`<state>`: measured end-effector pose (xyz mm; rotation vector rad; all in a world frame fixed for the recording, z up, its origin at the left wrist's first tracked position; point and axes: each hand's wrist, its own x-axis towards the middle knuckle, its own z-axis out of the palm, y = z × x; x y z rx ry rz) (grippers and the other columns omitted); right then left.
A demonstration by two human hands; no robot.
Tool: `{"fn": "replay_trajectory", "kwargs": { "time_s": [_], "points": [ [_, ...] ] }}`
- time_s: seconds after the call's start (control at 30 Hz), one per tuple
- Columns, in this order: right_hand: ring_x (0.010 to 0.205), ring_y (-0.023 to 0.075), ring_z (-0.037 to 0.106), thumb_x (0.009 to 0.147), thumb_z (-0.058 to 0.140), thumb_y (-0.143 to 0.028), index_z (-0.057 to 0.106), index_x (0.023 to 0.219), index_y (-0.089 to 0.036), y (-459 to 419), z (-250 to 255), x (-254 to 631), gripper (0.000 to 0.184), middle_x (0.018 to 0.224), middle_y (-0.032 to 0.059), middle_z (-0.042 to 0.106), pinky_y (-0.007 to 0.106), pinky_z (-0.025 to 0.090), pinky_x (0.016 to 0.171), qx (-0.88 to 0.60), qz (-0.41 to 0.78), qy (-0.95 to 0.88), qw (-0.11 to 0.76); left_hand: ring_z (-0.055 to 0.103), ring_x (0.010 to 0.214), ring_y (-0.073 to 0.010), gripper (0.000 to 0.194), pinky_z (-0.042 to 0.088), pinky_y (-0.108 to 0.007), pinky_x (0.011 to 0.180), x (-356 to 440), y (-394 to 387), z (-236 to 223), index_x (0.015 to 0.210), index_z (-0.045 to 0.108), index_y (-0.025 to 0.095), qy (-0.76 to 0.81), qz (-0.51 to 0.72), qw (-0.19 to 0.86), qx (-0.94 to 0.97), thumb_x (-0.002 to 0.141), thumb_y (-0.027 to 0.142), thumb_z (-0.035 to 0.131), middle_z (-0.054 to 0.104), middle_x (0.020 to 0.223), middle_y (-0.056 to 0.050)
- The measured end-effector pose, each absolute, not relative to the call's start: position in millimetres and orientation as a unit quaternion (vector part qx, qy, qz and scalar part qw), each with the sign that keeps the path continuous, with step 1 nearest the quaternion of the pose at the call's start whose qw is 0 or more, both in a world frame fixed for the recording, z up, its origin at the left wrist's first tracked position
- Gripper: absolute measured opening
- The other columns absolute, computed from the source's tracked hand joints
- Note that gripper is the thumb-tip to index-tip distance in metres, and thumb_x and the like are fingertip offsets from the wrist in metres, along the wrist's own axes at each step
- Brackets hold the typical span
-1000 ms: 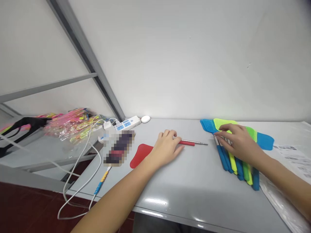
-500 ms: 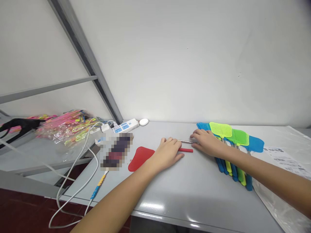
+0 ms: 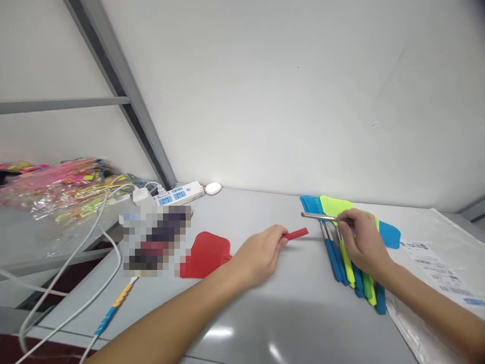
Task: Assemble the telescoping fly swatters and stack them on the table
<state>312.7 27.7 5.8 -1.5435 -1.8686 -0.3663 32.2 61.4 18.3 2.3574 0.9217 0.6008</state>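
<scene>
My left hand is closed around a red fly swatter. The swatter's flat head lies to the left of the hand, and a short red handle end sticks out to the right. In my right hand is a thin silver metal rod, pinched between the fingers and pointing left. That hand is above a row of overlapping fly swatters with blue, yellow and green heads and handles; a blue head shows at its right end. Part of the row is hidden behind the hand.
On the left of the grey table stand a white power strip, a round white object and a blurred-out item with a white cable. Bagged colourful items lie beyond. At right lies a plastic bag with a printed label.
My right hand has lifted the metal rod off the table and moved right, over the swatter row. My left hand has gone from resting over the red swatter to gripping its handle. The view shifted slightly.
</scene>
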Motion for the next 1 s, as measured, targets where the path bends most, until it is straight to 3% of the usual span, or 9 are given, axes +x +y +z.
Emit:
{"fn": "replay_trajectory", "kwargs": {
  "time_s": [0.13, 0.4, 1.0],
  "points": [
    [0.073, 0.0224, 0.056, 0.095, 0.042, -0.024, 0.055, 0.098, -0.025, 13.9, -7.5, 339.4, 0.013, 0.080, 0.0037, 0.058, 0.040, 0.041, 0.072, -0.564, -0.177, -0.710, 0.383, 0.049, 0.062, -0.0131, 0.025, 0.035, -0.027, 0.059, 33.3, 58.5, 16.8, 0.097, 0.051, 0.022, 0.333, 0.271, 0.291, 0.855, 0.102, 0.035, 0.030, 0.055, 0.072, 0.003],
    [0.067, 0.0201, 0.062, 0.090, 0.056, -0.021, 0.059, 0.110, -0.032, 3.4, 5.2, 342.9, 0.023, 0.078, 0.0011, 0.067, 0.046, 0.039, 0.080, -0.501, -0.239, -0.765, 0.327, 0.046, 0.059, -0.0096, 0.019, 0.037, -0.024, 0.058, 28.9, 67.8, 10.7, 0.097, 0.056, 0.021, 0.293, 0.330, 0.260, 0.859, 0.099, 0.027, 0.039, 0.056, 0.070, 0.003],
    [0.070, 0.0184, 0.057, 0.091, 0.057, -0.012, 0.059, 0.109, -0.022, -3.7, 6.9, 330.4, 0.021, 0.077, 0.0023, 0.062, 0.044, 0.039, 0.079, -0.461, -0.213, -0.798, 0.327, 0.036, 0.053, -0.0075, 0.011, 0.031, -0.022, 0.051, 28.2, 70.8, 13.9, 0.091, 0.058, 0.017, 0.191, 0.420, 0.172, 0.870, 0.089, 0.010, 0.049, 0.046, 0.062, 0.006]
  ]
}}
